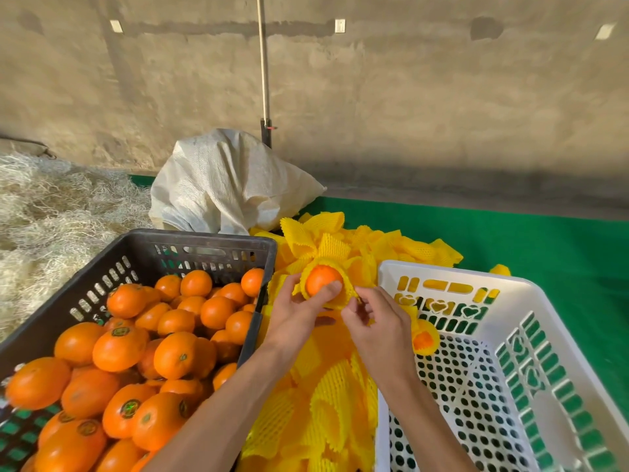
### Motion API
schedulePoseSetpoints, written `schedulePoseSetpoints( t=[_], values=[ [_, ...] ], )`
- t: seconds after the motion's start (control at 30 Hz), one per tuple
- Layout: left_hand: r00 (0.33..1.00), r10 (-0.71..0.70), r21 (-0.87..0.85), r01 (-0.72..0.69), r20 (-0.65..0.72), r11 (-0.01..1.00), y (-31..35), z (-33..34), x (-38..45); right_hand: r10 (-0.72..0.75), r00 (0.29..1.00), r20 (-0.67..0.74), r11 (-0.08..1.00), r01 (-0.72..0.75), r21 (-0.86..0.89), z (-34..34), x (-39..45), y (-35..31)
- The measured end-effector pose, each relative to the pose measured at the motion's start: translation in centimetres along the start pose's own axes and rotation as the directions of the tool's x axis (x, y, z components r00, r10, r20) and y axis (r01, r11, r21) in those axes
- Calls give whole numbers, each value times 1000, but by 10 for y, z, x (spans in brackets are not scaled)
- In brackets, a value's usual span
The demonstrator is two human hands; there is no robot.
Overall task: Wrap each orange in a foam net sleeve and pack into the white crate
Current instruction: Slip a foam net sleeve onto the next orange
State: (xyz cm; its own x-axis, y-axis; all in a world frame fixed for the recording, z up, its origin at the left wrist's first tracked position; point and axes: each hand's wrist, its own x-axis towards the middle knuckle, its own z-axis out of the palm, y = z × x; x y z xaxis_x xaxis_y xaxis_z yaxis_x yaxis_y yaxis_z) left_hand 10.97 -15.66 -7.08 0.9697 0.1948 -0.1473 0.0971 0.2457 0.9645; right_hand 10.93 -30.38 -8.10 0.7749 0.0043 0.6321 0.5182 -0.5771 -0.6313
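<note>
Head view, looking down, close above crates

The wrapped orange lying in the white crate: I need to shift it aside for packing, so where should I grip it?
Grip the wrapped orange in its yellow foam net sleeve from above, across its netted sides. It lies by the perforated white plastic crate's near-left wall, and its bare end faces up.

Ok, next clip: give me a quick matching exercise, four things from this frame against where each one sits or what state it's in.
Things:
1. dark crate
2. white crate
3. orange in hand
4. woven sack

States or places:
A. slumped by the wall, behind the pile of yellow sleeves
B. partly pushed into a yellow foam sleeve
C. heaped with bare oranges
D. holds one wrapped orange in its far corner

Pairs: 1-C, 2-D, 3-B, 4-A
</note>
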Motion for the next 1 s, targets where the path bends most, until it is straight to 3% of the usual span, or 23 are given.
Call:
schedulePoseSetpoints(
  t=[0.1, 0.2, 0.3, 0.37, 0.43, 0.5, 0.57, 0.63, 0.7, 0.73, 0.8, 0.87, 1.0],
  values=[
    [993, 96, 122, -87, -75, 989, -4, 3, -2, -207, 976, -61, 977, 203, -59, 3, -4, -3],
    [977, 200, 171, -186, -68, 968, -8, 3, -4, -264, 964, -35, 963, 262, -57, 1, -4, 0],
    [933, 359, 409, -320, -21, 855, -6, -1, -6, -18, 1000, 20, 999, 17, 50, -2, -3, -5],
    [913, 406, 499, -369, 38, 784, -7, -4, -7, 123, 987, 105, 987, -133, 86, -1, -4, -6],
    [883, 447, 491, -455, 143, 743, -10, -2, -7, 126, 981, 147, 986, -141, 92, 2, -5, -5],
    [838, 474, 476, -544, 270, 691, -11, 1, -9, 113, 988, 103, 989, -123, 87, 3, -4, -1],
    [793, 489, 550, -606, 363, 575, -3, 0, -12, 103, 995, -8, 993, -103, -51, 0, -1, 7],
    [735, 567, 701, -623, 372, 348, 9, -8, -9, 35, 993, -112, 962, -64, -265, -3, 1, 20],
    [715, 624, 826, -530, 315, 190, 20, -25, -2, 6, 985, -173, 924, -71, -376, -6, 2, 34],
    [744, 614, 888, -436, 262, 149, 24, -35, 3, 8, 983, -185, 906, -86, -415, -7, 2, 42],
    [839, 536, 962, -215, 94, 168, 26, -58, 12, 58, 981, -184, 860, -143, -489, -10, 1, 55],
    [899, 434, 947, -96, -49, 306, 23, -75, 17, 152, 975, -162, 815, -216, -537, -11, -2, 67],
    [931, 353, 798, -140, -96, 586, 15, -82, 25, 386, 922, 17, 747, -302, -592, -7, -17, 85]
  ],
)
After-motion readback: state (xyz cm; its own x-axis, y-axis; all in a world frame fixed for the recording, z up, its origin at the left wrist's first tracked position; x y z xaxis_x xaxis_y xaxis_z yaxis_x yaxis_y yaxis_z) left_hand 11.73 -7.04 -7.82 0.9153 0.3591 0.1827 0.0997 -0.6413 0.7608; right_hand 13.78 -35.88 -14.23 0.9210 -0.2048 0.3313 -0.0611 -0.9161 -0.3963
